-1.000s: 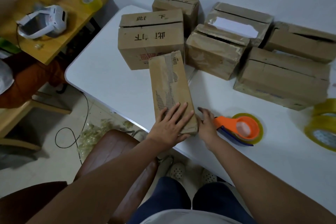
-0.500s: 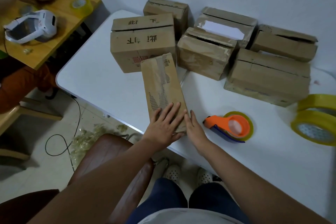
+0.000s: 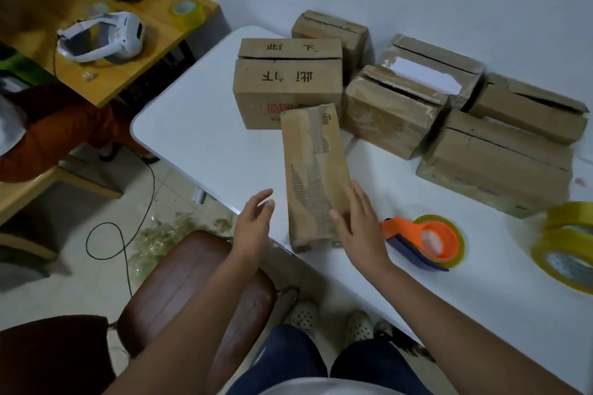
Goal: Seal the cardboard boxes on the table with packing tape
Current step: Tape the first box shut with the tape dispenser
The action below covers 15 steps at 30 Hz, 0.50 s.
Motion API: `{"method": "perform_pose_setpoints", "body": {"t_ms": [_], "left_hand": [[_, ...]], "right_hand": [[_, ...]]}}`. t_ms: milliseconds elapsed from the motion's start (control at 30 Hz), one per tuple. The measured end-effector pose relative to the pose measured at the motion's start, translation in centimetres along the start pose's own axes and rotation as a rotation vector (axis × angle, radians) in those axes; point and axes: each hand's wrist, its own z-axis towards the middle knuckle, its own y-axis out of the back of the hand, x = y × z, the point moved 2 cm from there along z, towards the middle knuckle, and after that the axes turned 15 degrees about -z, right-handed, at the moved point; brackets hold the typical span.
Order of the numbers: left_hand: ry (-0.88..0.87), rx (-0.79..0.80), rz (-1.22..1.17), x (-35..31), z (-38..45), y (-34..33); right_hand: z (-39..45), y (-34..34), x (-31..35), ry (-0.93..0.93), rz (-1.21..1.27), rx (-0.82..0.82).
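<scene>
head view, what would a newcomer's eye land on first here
The long flat cardboard box at the white table's near edge, the right hand resting open on it, the left hand open beside it. Next, the orange tape dispenser to its right.

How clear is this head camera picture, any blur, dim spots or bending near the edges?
Head view: dim, flat indoor light with soft shadows. The left hand is motion-blurred; the right hand and narrow box are fairly sharp. The top-left corner smears, and wide-angle distortion curves the white table edge and stretches the tape rolls.
</scene>
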Motion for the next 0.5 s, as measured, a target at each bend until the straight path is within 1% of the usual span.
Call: {"method": "perform_pose_setpoints", "body": {"t_ms": [67,100,133,200,267,333,400,500], "left_hand": [[0.240,-0.116,-0.169,1.7,-0.6,1.7],[0.351,-0.141,-0.284,2.4,-1.0,2.1],[0.445,-0.141,-0.392,3.1,-1.6,2.2],[0.559,-0.098,-0.530,4.2,-2.6,2.2],[0.590,-0.056,-0.566,4.8,-3.3,2.0],[0.564,-0.030,-0.541,4.7,-3.6,2.1],[0.499,-0.027,-0.498,4.7,-3.6,2.4],[0.358,0.002,-0.447,4.6,-3.5,3.0]], "right_hand": [[-0.2,-0.1,1.4,0.233,-0.197,0.081],[-0.2,-0.5,1.8,0.335,-0.335,0.137],[0.0,-0.9,2.1,0.411,-0.469,0.178],[0.6,-1.5,2.3,0.473,-0.655,0.225],[1.0,-1.9,2.3,0.474,-0.742,0.226],[0.9,-2.3,2.2,0.469,-0.781,0.192],[0.6,-2.6,2.0,0.448,-0.798,0.168],[0.1,-2.8,1.9,0.416,-0.801,0.147]]}}
